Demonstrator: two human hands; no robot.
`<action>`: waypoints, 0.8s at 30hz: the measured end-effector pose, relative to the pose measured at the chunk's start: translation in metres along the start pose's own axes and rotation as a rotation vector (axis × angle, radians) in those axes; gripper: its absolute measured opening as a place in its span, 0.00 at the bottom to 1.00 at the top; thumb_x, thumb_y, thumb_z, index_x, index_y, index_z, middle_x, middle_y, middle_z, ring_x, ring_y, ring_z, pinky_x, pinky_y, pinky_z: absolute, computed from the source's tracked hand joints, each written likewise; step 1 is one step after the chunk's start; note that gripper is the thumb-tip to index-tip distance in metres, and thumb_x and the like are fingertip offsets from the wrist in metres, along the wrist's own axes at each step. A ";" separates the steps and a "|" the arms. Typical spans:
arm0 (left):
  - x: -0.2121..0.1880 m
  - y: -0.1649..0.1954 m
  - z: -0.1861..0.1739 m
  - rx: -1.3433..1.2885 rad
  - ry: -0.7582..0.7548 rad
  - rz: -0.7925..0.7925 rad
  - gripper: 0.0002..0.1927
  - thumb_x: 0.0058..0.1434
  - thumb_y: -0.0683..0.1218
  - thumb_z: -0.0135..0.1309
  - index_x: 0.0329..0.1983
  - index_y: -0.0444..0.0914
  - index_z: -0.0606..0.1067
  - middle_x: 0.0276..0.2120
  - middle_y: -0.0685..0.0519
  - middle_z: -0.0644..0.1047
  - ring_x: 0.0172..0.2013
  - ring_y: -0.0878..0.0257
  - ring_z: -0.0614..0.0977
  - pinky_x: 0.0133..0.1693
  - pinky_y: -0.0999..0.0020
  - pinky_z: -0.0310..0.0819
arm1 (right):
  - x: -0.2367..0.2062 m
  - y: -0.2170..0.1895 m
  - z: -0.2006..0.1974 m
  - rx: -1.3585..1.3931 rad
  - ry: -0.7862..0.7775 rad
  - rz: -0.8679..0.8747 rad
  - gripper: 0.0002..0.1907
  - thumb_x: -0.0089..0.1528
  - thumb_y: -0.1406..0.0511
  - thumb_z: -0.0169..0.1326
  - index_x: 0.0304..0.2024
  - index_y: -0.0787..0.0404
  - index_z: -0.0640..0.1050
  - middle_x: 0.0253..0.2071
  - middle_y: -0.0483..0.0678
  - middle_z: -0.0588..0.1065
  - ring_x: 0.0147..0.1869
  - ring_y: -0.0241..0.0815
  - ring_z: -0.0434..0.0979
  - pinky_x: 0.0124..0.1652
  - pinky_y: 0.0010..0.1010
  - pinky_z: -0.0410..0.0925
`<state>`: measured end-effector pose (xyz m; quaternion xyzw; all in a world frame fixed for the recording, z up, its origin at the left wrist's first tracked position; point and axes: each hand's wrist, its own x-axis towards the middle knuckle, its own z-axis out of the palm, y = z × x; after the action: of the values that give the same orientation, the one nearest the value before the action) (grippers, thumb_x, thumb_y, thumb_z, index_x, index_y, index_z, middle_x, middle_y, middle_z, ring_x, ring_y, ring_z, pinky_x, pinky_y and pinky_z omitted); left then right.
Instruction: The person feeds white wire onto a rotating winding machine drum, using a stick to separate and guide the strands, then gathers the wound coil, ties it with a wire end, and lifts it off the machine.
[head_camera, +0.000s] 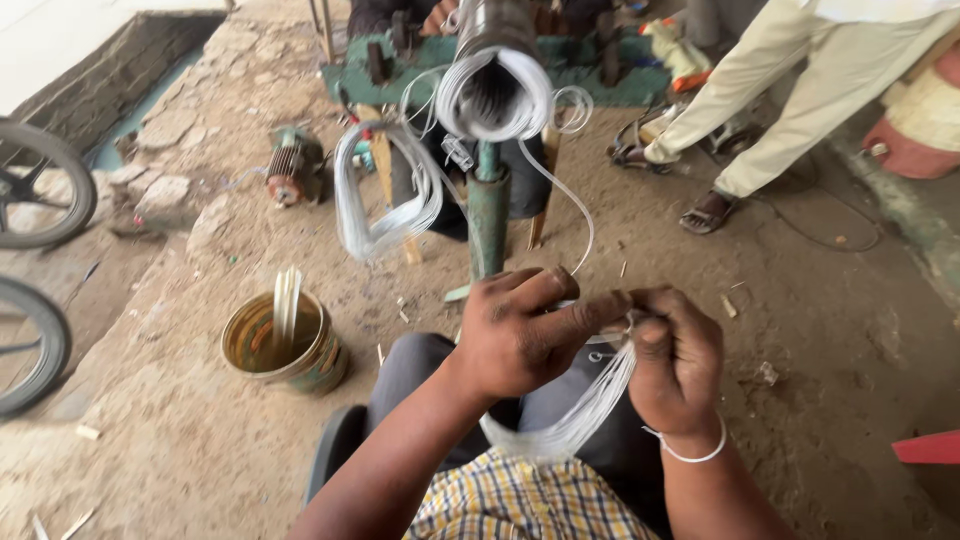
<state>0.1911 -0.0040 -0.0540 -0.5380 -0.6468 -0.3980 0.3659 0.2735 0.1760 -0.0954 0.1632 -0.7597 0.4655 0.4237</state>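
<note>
Both hands meet above the person's lap, closed around the same bundle of thin white wire (590, 405). The left hand (520, 335) is nearly shut, its thumb and forefinger stretched toward the right and pinching the strands at the top of the bundle. The right hand (675, 360) is curled tight, fingers folded over the wire, a white band around its wrist. The bundle is a flat skein of many pale, glossy strands that sags in a loop from the fingers down to the checked shirt. A single strand (575, 205) climbs from the hands to a ribbed metal core (497, 70) on a green post (488, 215), where two more white coils hang, one around the core and one (385, 190) drooping to its left. One round tin (285, 350) stands on the dirt ground to the left, with a few pale strips standing in it. A small motor (290, 165) lies farther back.
</note>
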 end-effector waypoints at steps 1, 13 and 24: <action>-0.001 0.002 -0.001 -0.007 0.010 -0.005 0.22 0.57 0.42 0.64 0.55 0.50 0.81 0.31 0.59 0.70 0.28 0.62 0.76 0.28 0.65 0.71 | -0.003 0.002 0.000 0.014 0.024 0.026 0.24 0.75 0.52 0.46 0.46 0.69 0.75 0.37 0.44 0.76 0.39 0.31 0.75 0.41 0.22 0.68; 0.013 0.025 -0.046 -0.474 -0.446 -0.685 0.15 0.65 0.55 0.62 0.44 0.41 0.84 0.36 0.46 0.82 0.38 0.55 0.86 0.43 0.61 0.80 | 0.030 0.014 -0.017 0.228 -0.204 -0.032 0.18 0.73 0.55 0.52 0.45 0.64 0.78 0.30 0.42 0.73 0.29 0.27 0.67 0.31 0.18 0.60; -0.002 0.019 -0.054 -0.555 -0.473 -0.125 0.32 0.66 0.59 0.56 0.64 0.32 0.75 0.71 0.35 0.62 0.73 0.40 0.65 0.75 0.51 0.54 | 0.031 0.012 0.042 0.810 -0.204 -0.008 0.37 0.68 0.62 0.63 0.69 0.58 0.54 0.45 0.51 0.76 0.60 0.40 0.75 0.73 0.46 0.67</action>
<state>0.2122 -0.0514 -0.0309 -0.6534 -0.6124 -0.4445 0.0216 0.2268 0.1512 -0.0866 0.3648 -0.5527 0.7064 0.2499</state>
